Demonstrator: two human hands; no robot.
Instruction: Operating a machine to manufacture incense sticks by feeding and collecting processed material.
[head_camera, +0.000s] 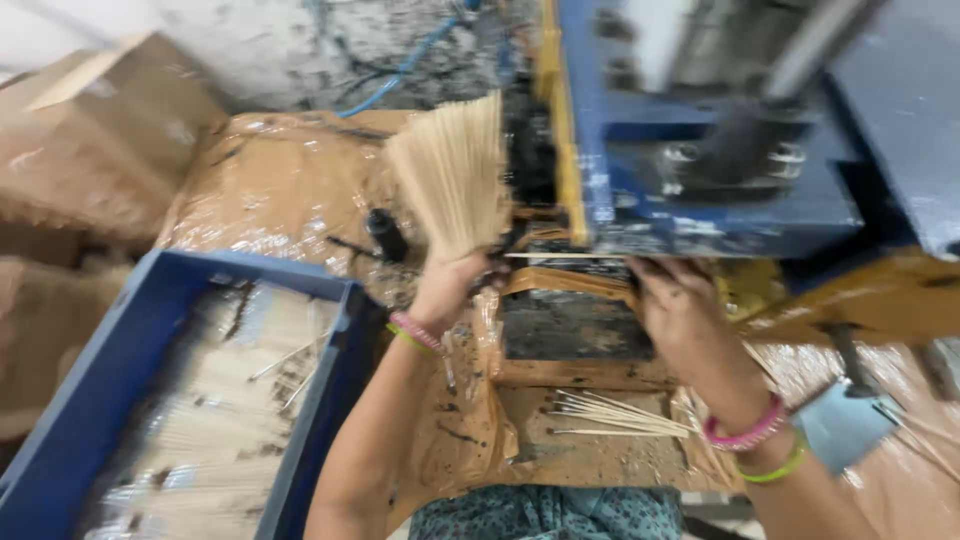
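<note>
Head view | left hand (447, 290) clenched on stick bundle (452, 170), fanned upward, beside blue machine (700, 190) | right hand (680, 315) at machine's underside, grip state cannot be told

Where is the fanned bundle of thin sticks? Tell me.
The fanned bundle of sticks stands upright in the left hand, centre of the head view, beside the blue machine.

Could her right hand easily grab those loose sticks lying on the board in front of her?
Probably yes. The right hand rests just beyond the loose sticks, and nothing lies between them. It looks empty, though blur hides the fingers, while the left hand holds a fanned bundle of sticks.
</note>
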